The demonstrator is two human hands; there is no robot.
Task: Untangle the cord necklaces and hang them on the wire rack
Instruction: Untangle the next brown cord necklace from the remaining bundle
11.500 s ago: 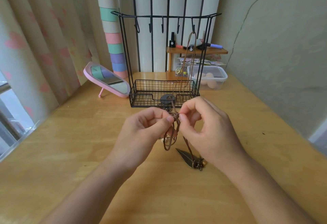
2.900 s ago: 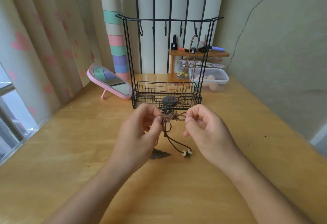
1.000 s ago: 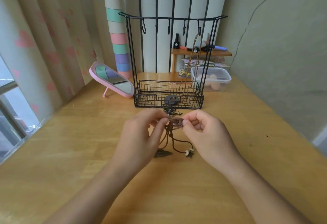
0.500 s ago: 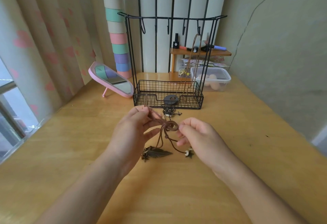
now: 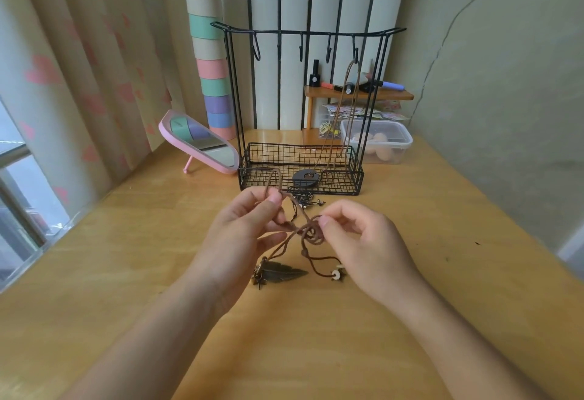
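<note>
Head view: brown cord necklace (image 5: 311, 234) tangled, feather pendant (image 5: 282, 273) below; left hand (image 5: 243, 235), right hand (image 5: 363, 241) pinch it.

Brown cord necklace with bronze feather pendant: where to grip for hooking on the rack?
Take the brown cord necklace by the loop standing above the left hand, pinching both strands from the side below its arch. It is free, upright and nearest the black wire rack. The coil by the right hand looks tangled.
</note>
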